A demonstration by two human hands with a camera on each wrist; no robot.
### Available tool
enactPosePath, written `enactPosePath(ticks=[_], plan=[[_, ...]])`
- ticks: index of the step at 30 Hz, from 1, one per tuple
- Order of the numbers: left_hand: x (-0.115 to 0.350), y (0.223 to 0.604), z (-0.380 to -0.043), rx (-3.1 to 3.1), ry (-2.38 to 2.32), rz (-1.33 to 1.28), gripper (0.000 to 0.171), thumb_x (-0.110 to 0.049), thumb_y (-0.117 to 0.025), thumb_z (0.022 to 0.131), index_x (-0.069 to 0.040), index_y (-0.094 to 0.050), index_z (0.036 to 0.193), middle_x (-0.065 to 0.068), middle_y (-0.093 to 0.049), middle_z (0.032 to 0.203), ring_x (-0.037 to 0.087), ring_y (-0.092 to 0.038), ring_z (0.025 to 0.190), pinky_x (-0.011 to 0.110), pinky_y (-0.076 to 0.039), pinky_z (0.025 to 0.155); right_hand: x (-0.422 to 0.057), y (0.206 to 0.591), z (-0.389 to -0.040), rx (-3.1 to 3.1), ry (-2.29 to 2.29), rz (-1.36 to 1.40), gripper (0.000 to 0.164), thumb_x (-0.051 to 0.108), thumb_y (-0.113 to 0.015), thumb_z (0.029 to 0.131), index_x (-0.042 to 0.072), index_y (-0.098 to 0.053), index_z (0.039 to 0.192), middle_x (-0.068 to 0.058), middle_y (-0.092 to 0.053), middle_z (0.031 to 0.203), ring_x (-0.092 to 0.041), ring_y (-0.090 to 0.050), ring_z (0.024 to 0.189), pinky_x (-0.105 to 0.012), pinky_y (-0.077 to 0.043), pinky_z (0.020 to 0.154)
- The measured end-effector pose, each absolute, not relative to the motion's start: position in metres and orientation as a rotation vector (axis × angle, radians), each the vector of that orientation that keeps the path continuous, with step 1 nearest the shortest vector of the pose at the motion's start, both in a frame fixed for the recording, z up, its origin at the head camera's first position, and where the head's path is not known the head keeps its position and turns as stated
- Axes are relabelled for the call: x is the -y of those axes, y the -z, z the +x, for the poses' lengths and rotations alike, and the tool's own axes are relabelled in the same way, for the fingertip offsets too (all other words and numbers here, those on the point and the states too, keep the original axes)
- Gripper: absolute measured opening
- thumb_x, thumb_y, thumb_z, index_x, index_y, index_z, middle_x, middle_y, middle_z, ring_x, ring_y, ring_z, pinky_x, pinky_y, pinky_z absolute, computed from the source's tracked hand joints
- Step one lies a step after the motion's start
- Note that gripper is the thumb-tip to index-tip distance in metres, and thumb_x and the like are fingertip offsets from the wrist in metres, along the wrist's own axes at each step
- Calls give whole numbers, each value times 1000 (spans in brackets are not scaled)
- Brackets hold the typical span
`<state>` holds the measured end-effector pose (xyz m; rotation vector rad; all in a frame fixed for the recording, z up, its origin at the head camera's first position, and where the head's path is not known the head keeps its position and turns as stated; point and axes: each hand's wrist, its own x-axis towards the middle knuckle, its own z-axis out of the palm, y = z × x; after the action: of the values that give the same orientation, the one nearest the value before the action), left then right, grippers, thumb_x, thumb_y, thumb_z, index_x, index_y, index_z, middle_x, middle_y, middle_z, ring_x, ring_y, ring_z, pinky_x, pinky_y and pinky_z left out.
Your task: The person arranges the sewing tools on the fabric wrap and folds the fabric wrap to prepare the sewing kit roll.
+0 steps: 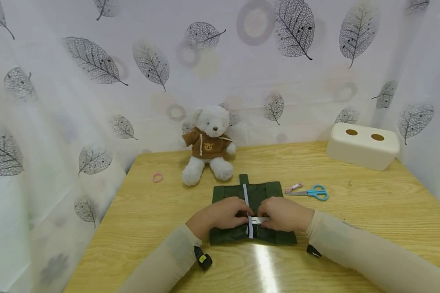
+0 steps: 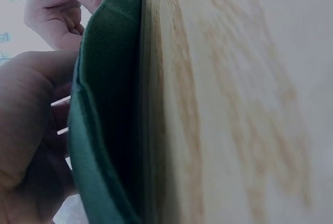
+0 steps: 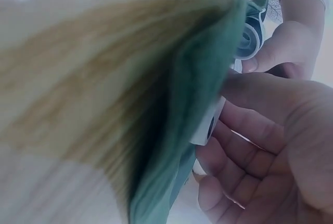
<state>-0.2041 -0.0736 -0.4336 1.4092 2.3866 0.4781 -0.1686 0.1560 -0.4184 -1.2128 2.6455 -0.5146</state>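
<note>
A dark green fabric roll-up pouch (image 1: 258,195) lies unfolded on the table, with a pale elastic strap (image 1: 246,194) running down its middle. My left hand (image 1: 225,212) pinches the strap near its lower half. From the right, my right hand (image 1: 284,213) grips a small white object (image 1: 259,220), whose left end meets the strap; its kind is unclear. Just below, a dark round spool (image 1: 255,232) sits under the strap. The right wrist view shows the spool's pale ring end (image 3: 248,41) and the white object (image 3: 207,128) with a dark oval hole.
Right of the pouch lie blue-handled scissors (image 1: 317,193) and a small pink-and-white bundle (image 1: 294,187). A white teddy bear (image 1: 209,144) in a brown top sits behind. There is a pink ring (image 1: 157,177) at left and a cream box with two holes (image 1: 363,146) at back right.
</note>
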Motion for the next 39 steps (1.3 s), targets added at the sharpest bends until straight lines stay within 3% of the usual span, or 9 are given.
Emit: enactPosePath(ticks=[4, 12, 18, 27, 39], plan=[[73, 434, -204, -2393, -464, 1407, 25, -19, -61, 102, -13, -71, 124, -4, -68, 112, 3, -59, 93, 19, -48, 86, -154, 420, -170, -2649, 503, -1256, 6, 15, -79, 87, 16, -73, 90, 10, -62, 84, -1, -53, 70, -25, -48, 62], [73, 433, -205, -2413, -420, 1356, 28, -13, -54, 104, -14, -71, 126, -1, -66, 121, 9, -61, 108, 23, -49, 94, -158, 420, -171, -2646, 562, -1228, 6, 22, -74, 93, 16, -74, 93, 11, -63, 85, 0, -53, 69, -24, -48, 62], [70, 431, -211, -2456, -353, 1368, 26, -11, -56, 104, -16, -73, 123, 0, -63, 116, 9, -60, 101, 22, -49, 87, -180, 416, -175, -2698, 594, -1139, 10, 22, -70, 97, 14, -75, 102, 10, -65, 93, -1, -59, 79, -27, -53, 68], [65, 435, -219, -2484, -285, 1339, 28, -11, -56, 103, -20, -72, 125, -2, -61, 110, 8, -55, 93, 23, -46, 80, -222, 401, -184, -2884, 598, -994, 9, 16, -71, 95, 11, -75, 100, 6, -65, 94, -8, -60, 81, -32, -53, 69], [62, 432, -223, -2471, -293, 1279, 21, -13, -63, 101, -19, -72, 119, -2, -61, 113, 10, -59, 102, 25, -50, 88, -277, 407, -198, -2945, 535, -725, 14, 9, -72, 91, 2, -75, 103, -1, -66, 91, -15, -59, 78, -38, -51, 68]])
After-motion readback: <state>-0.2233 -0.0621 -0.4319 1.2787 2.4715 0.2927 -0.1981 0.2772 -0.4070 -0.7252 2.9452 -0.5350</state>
